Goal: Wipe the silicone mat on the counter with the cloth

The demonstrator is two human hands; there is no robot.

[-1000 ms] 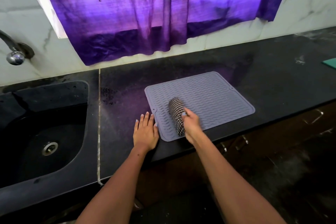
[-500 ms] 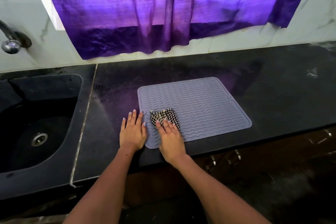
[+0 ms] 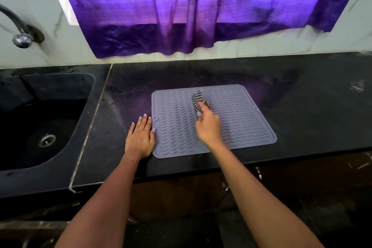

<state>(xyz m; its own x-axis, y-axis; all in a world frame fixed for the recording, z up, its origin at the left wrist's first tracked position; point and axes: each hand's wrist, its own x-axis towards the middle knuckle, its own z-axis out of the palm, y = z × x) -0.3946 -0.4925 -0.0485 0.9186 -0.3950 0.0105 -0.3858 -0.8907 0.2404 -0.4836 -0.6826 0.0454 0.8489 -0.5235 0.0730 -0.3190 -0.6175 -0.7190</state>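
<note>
A grey silicone mat [image 3: 241, 119] with a wavy ribbed surface lies flat on the black counter [image 3: 302, 90]. A black-and-white checked cloth [image 3: 198, 99] sits bunched on the mat's middle, blurred by motion. My right hand [image 3: 207, 125] rests on the mat and holds the cloth's near end with its fingertips. My left hand [image 3: 141, 137] lies flat on the counter, fingers apart, pressed against the mat's left edge with the thumb touching the rim.
A black sink [image 3: 44, 119] with a metal drain is set in the counter at the left, under a chrome tap [image 3: 20, 32]. A purple curtain [image 3: 181, 10] hangs over the white tiled wall behind. The counter's front edge runs just below the mat.
My right hand has swept the cloth from the mat's near left corner up to its middle. My left hand has stayed at the mat's left edge.
</note>
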